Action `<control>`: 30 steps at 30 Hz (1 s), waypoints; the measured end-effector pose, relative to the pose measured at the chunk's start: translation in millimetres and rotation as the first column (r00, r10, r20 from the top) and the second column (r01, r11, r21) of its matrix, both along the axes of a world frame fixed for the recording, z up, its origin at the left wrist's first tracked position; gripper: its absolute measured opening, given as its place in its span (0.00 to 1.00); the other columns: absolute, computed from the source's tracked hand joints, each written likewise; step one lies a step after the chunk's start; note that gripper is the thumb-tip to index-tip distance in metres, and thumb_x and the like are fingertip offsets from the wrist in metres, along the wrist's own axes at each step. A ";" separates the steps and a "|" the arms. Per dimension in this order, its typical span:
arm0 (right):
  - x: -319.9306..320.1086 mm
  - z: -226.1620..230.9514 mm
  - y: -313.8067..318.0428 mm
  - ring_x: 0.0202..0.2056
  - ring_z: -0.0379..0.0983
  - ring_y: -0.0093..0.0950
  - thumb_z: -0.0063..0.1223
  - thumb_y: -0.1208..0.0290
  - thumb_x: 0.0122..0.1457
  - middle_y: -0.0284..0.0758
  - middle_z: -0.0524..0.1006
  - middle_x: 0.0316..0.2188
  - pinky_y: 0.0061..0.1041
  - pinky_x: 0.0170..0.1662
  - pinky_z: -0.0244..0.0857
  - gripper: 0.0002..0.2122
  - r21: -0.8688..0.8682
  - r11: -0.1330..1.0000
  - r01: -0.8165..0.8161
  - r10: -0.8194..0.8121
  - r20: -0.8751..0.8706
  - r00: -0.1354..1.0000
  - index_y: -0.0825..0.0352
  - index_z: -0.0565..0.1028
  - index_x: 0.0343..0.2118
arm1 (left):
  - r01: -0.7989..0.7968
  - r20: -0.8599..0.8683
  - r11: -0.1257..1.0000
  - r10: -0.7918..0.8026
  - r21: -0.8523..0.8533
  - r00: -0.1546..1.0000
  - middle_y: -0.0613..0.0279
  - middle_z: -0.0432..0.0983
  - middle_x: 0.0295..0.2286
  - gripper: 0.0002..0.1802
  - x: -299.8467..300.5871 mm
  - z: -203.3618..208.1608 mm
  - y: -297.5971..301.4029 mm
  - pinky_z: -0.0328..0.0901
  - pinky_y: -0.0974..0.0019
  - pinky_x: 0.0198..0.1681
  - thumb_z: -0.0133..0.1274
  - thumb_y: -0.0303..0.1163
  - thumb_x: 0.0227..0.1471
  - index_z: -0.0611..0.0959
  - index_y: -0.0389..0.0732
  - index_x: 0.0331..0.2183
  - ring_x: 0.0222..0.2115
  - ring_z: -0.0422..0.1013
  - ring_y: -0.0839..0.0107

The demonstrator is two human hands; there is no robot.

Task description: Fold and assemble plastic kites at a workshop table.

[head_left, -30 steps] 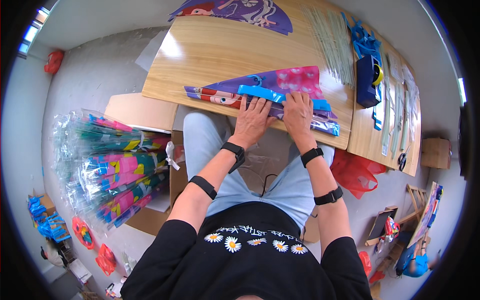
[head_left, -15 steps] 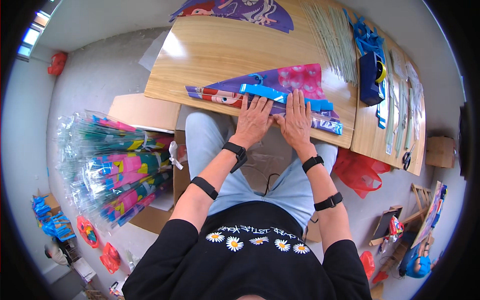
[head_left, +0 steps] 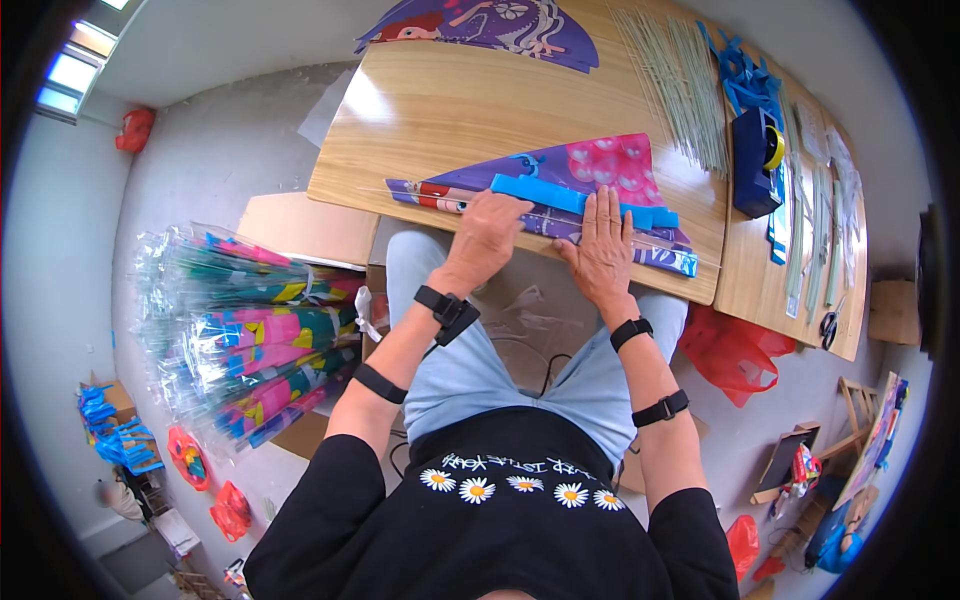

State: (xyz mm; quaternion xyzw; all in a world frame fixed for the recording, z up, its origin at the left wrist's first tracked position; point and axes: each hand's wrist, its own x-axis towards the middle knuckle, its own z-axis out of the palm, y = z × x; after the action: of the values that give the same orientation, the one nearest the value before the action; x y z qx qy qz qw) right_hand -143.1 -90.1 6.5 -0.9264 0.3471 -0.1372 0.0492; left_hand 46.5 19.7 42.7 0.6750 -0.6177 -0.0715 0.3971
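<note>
The folded kite [head_left: 560, 195] lies along the near edge of the wooden table [head_left: 430, 110], long axis running left to right, bare tabletop beyond it. The left hand [head_left: 487, 232] and right hand [head_left: 603, 250] press flat, open-palmed, on it

Both forearms come up from the lower edge and reach forward over the lap, bare below short black sleeves. The left hand [head_left: 487, 232] lies palm down with its fingers [head_left: 512, 207] curled a little and held together, pointing forward and slightly right. The right hand [head_left: 604, 252] also lies palm down, flatter, its fingers [head_left: 603, 205] stretched straight ahead and slightly spread, the thumb angled out toward the left hand. The two hands sit near each other without touching. Each arm wears a dark band at the wrist and a second band further up the forearm.
</note>
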 end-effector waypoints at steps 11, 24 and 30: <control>1.4 -1.7 0.5 0.69 0.43 0.42 0.51 0.44 0.56 0.47 0.51 0.68 0.47 0.69 0.35 0.42 0.004 1.000 0.007 -0.008 0.015 1.000 0.75 0.56 0.64 | -0.092 -0.003 0.991 0.093 0.095 0.996 0.58 0.76 0.34 0.15 46.5 12.3 -40.2 0.61 0.56 0.48 0.64 0.31 0.42 0.85 0.42 0.37 0.42 0.69 0.56; 1.3 2.0 1.3 0.69 0.43 0.42 0.52 0.45 0.56 0.47 0.52 0.67 0.47 0.69 0.36 0.42 0.013 1.000 0.009 -0.009 0.024 1.000 0.74 0.55 0.64 | -0.106 -0.009 0.956 0.113 0.275 0.994 0.59 0.73 0.31 0.08 53.2 -12.8 -60.6 0.55 0.53 0.46 0.65 0.34 0.40 0.81 0.44 0.22 0.43 0.66 0.56; 1.4 1.6 1.3 0.69 0.43 0.42 0.52 0.44 0.56 0.46 0.52 0.68 0.46 0.69 0.35 0.42 0.016 1.000 0.011 -0.011 0.026 1.000 0.74 0.55 0.64 | -0.140 0.143 0.950 0.103 0.278 0.984 0.61 0.73 0.31 0.08 43.4 -12.0 -64.0 0.55 0.52 0.46 0.65 0.32 0.39 0.80 0.45 0.22 0.42 0.66 0.58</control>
State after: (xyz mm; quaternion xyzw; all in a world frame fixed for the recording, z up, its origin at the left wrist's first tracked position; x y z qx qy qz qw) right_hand -141.7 -88.8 8.1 -0.9222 0.3526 -0.1467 0.0604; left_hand 89.9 -44.3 30.7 0.7654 -0.5819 -0.0927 0.2586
